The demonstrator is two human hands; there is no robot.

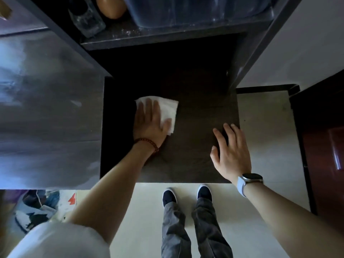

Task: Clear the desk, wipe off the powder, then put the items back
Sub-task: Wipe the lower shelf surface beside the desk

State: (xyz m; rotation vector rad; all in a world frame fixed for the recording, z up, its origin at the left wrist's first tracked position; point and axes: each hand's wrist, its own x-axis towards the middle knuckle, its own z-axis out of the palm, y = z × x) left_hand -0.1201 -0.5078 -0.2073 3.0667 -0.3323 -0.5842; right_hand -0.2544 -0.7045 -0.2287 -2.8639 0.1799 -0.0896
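Your left hand (149,121) lies flat, fingers straight, pressing a white tissue (167,108) onto the dark desk (195,146) toward its left edge. Your right hand (229,151) rests spread, holding nothing, at the desk's right edge near the front corner. On the shelf (149,40) above the desk's back edge stand a glass bottle (86,21), a brown egg-shaped object (111,6) and a blue tub (195,10), with white powder specks on the shelf.

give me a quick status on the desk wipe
Left hand flat, pressing white paper tissue on dark wooden desk. Right hand open at desk's right edge. Nothing in the wiping path.
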